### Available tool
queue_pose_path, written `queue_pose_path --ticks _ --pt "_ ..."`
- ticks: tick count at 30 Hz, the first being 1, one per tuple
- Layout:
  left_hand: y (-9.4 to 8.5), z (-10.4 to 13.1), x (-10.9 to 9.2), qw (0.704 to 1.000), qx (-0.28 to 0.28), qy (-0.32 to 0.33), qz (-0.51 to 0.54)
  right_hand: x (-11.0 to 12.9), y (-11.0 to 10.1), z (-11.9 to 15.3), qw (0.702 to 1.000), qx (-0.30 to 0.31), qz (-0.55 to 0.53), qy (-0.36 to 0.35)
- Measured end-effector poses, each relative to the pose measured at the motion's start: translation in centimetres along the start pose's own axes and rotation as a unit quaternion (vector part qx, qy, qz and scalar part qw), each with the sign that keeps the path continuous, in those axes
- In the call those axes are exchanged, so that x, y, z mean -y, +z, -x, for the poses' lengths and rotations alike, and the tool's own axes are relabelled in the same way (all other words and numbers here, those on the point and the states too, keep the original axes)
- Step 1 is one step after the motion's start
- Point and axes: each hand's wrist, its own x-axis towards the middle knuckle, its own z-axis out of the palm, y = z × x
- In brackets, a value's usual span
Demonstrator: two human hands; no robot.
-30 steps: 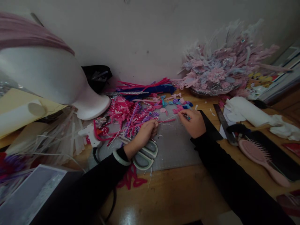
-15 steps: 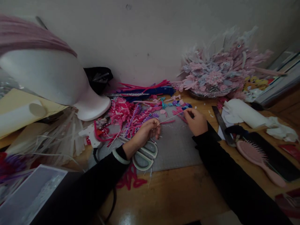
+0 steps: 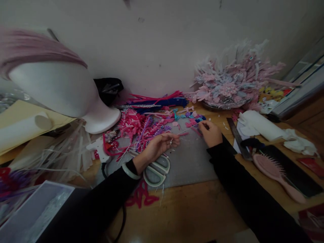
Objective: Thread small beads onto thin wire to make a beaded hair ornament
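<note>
Thin wire (image 3: 187,129): pinched between left hand (image 3: 158,146) and right hand (image 3: 212,133), above grey mat (image 3: 188,162); scissors (image 3: 156,168) beneath left wrist.

This looks like a craft workshop for handmade headpieces, set up on a wooden desk (image 3: 192,209) against a plain wall. A white foam mannequin head (image 3: 58,89) stands beside heaps of pink and blue pipe cleaners (image 3: 157,99), scissors (image 3: 157,168), a glue gun (image 3: 97,148) and a metal ruler (image 3: 236,136). A finished pink and white flower headdress (image 3: 227,84) lies at the back of the desk.
</note>
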Motion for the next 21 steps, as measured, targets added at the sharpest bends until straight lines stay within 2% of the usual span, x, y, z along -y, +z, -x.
queue_pose_path --ticks 3,9,12,15,17,21 --pt "0.0 0.0 0.2 1.0 -0.002 -0.01 -0.017 -0.2 -0.1 -0.1 0.999 -0.012 -0.02 0.03" --pt "-0.2 -0.5 1.0 0.993 -0.057 0.003 -0.101 -0.2 0.0 -0.1 0.999 -0.007 -0.02 0.031" --pt "-0.2 -0.6 1.1 0.985 -0.044 -0.003 -0.168 -0.2 0.1 0.0 0.999 -0.007 -0.015 0.031" --pt "0.2 -0.2 1.0 0.962 0.008 -0.021 -0.273 -0.1 0.1 0.0 0.999 -0.008 -0.024 0.027" --pt "0.6 0.1 0.9 0.935 0.062 -0.039 -0.346 0.0 0.1 0.0 0.999 -0.013 -0.033 0.02" --pt "1.6 1.0 0.5 0.854 0.188 -0.009 -0.485 0.5 -0.1 0.2 0.997 -0.034 -0.067 -0.008"
